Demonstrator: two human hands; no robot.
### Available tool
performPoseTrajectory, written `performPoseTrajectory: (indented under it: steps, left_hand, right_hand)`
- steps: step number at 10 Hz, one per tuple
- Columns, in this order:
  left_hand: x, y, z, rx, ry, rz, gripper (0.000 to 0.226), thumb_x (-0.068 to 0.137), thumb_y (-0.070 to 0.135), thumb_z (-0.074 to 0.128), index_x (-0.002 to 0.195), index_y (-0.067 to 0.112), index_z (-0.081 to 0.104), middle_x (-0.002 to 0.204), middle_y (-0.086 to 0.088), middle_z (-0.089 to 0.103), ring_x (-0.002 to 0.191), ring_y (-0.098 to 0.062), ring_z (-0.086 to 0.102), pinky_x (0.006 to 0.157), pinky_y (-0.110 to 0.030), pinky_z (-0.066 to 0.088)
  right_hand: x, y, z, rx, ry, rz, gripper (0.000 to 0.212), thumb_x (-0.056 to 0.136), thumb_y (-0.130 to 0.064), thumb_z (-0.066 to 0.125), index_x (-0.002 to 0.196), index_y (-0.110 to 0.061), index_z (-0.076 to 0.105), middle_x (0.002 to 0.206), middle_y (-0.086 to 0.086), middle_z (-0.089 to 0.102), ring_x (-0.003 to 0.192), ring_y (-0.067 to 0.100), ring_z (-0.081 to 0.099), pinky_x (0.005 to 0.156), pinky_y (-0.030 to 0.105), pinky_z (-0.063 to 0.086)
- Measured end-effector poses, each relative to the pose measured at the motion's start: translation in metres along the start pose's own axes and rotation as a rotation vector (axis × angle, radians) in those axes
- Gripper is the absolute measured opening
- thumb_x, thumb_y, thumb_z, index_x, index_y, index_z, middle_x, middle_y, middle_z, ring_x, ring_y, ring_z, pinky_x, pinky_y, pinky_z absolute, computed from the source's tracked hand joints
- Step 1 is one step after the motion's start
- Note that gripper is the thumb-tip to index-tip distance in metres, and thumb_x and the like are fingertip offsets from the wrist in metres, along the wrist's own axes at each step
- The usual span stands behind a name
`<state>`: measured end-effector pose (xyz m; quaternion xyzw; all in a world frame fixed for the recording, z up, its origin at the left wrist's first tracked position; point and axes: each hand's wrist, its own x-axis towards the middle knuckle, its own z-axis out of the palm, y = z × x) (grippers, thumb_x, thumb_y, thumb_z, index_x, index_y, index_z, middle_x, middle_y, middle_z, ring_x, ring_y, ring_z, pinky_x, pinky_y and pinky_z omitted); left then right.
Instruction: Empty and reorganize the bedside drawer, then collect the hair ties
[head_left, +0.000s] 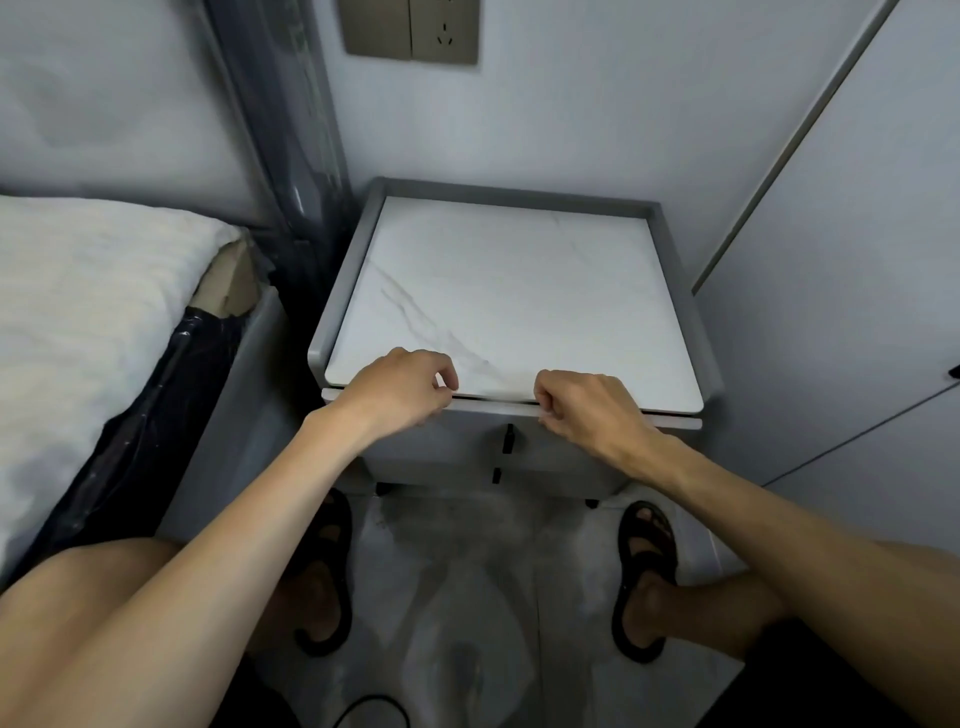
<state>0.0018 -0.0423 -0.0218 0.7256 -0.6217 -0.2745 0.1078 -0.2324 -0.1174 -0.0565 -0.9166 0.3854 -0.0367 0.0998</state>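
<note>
The grey bedside table (340, 291) has a white marble-look top (514, 291) with nothing on it. Below the top's front edge runs the pale upper lip of the top drawer (493, 409), with a thin dark gap above it. My left hand (400, 387) has its fingers curled at the left part of that lip. My right hand (587, 405) grips the lip further right, with its fingers hooked over it. A small black handle (508, 439) sits on the drawer front between my hands. The drawer's inside is hidden, and no hair ties are in view.
A bed with a white cover (88, 322) stands close on the left. A grey wardrobe door (841, 312) rises on the right, and a wall socket panel (410, 31) is above the table. My sandalled feet (647, 577) rest on the pale floor. A second black handle (496, 475) is lower down.
</note>
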Motion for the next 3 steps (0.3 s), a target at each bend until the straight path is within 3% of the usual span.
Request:
performPoseTrajectory:
  steps: [2,3]
  left_hand:
    - [0.009,0.000,-0.006,-0.001,-0.028,0.006,0.017,0.087,0.023,0.051,0.099,0.029,0.062,0.078,0.005,0.071,0.067,-0.009,0.066,0.077,-0.034,0.055]
    - [0.009,0.006,-0.013,-0.013,-0.035,0.007,0.017,0.088,0.023,0.052,0.102,0.027,0.062,0.080,0.004,0.071,0.067,-0.011,0.068,0.074,-0.033,0.057]
  right_hand:
    - [0.015,0.005,-0.003,-0.055,-0.046,-0.012,0.020,0.084,-0.006,0.056,0.080,-0.021,0.043,0.075,-0.008,0.052,0.069,0.023,0.049,0.059,0.033,0.035]
    - [0.024,0.003,-0.009,0.138,-0.185,0.108,0.021,0.083,-0.010,0.067,0.077,-0.020,0.050,0.073,-0.006,0.055,0.071,0.020,0.053,0.058,0.028,0.037]
